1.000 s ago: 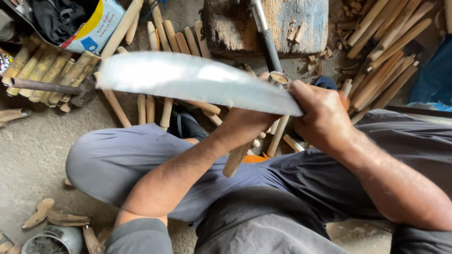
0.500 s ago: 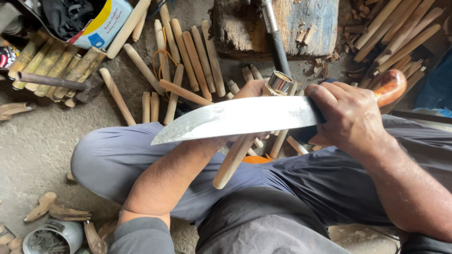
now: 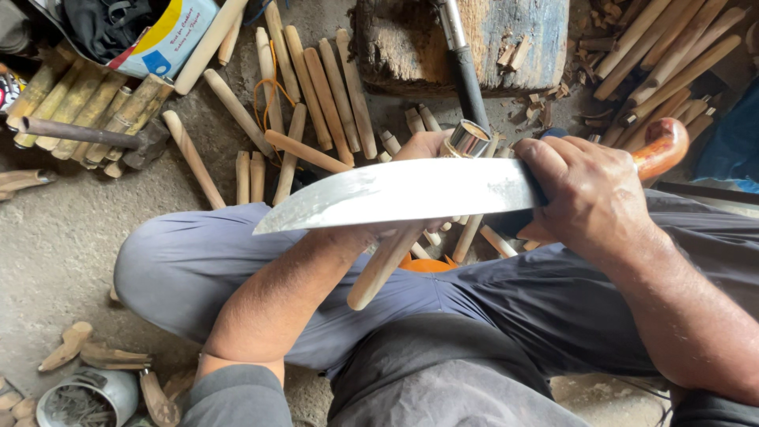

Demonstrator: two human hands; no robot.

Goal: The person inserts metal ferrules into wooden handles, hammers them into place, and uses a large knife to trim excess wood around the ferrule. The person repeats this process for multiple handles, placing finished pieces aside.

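We grip the big knife (image 3: pixel 411 190) by its wooden grip in our right hand (image 3: pixel 589 194), our left hand (image 3: pixel 423 154) closed on a metal-capped wooden handle (image 3: pixel 395 253), with many rough sticks (image 3: pixel 316 95) lying uncut on the floor beyond.

Pretty cramped spot tbh; the big knife blade (image 3: pixel 411 190) lies straight across the lap, blocking any reach forward; wooden sticks (image 3: pixel 316 95) litter the floor ahead, with the chopping block (image 3: pixel 514 47) behind them; only bare floor (image 3: pixel 63 253) off to the left looks passable.
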